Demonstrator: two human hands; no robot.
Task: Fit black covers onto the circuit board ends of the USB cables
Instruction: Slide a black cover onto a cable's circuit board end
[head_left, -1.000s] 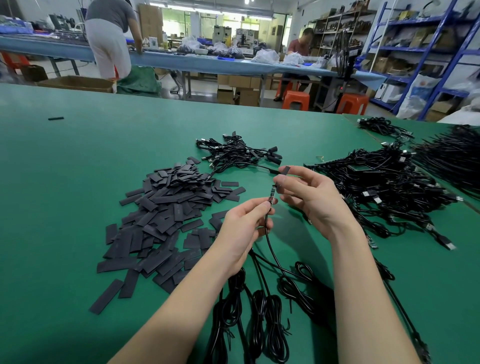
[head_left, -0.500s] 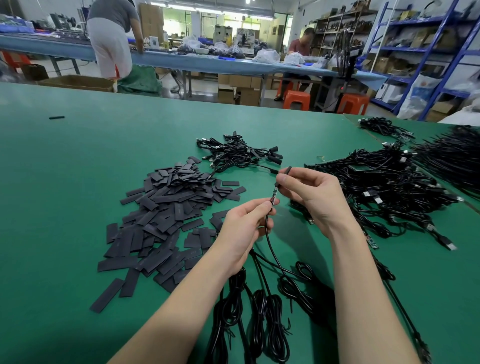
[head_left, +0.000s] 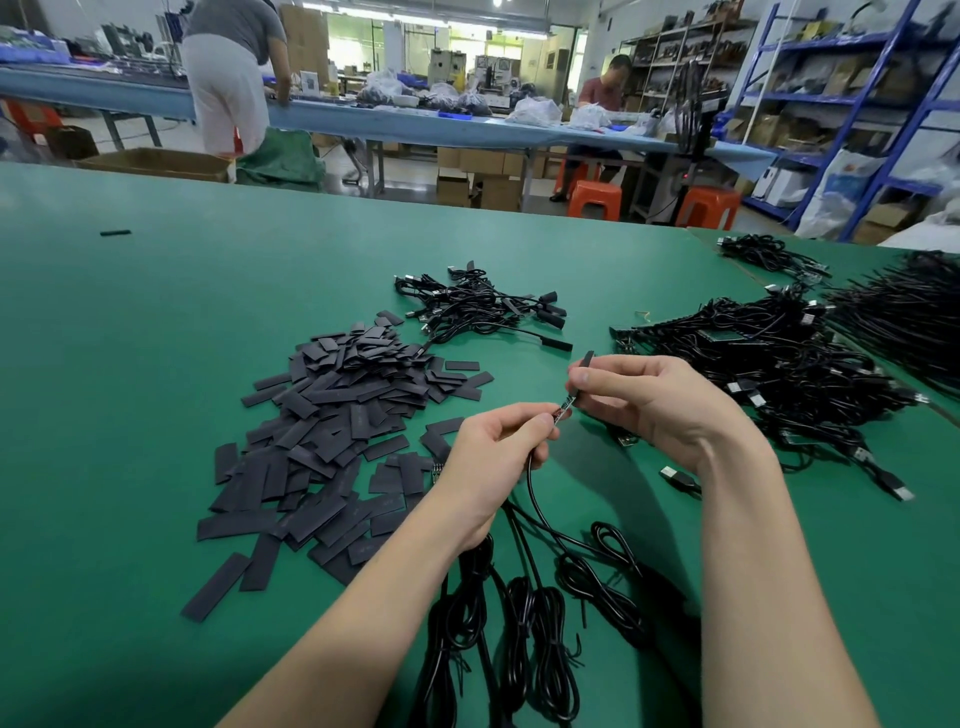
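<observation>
My left hand pinches a black USB cable just below its small circuit board end. My right hand pinches a flat black cover at the board's upper tip; the cover stands nearly upright between finger and thumb. A large heap of loose black covers lies on the green table left of my hands. Coiled cables trail from under my left wrist toward the near edge.
A small bundle of covered cables lies beyond my hands. A big tangle of black USB cables fills the right side, with more cable piles further right. The green table stretches left. Two people work at a far bench.
My right hand has shifted slightly down with the cover, bringing it onto the board tip. My left hand has kept its pinch on the cable.
</observation>
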